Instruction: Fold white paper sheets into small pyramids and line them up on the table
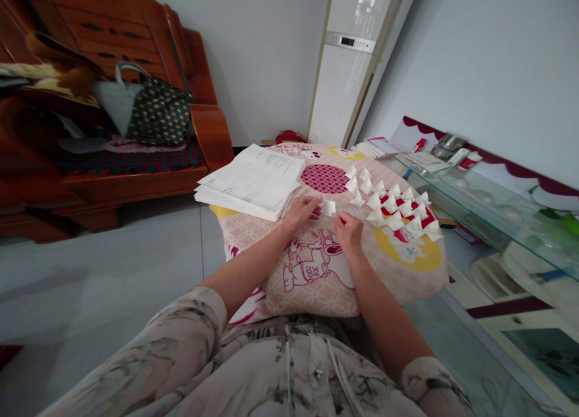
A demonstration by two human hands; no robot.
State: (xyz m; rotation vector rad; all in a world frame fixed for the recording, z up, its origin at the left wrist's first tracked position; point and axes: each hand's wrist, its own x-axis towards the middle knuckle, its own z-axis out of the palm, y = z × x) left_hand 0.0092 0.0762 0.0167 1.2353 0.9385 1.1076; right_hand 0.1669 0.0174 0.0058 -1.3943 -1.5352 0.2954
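Note:
A small folded piece of white paper [329,208] is held between my two hands, just above the patterned tablecloth [280,254]. My left hand [306,209] pinches its left side with curled fingers. On its right edge, the thumb and fingers of my right hand [348,230] are closed. To the left lies a thick stack of printed paper sheets [253,178], close to my left hand. Several white folded paper shapes [395,206] with pointed tips stand in rows to the right of my right hand.
A glass-topped cabinet [488,194] holding cups and small items runs along the right wall. Against the left wall is a wooden sofa [212,133] with a dark patterned bag [160,112]. A tall white air conditioner [339,85] stands in the corner. More papers [377,146] lie at the table's far right.

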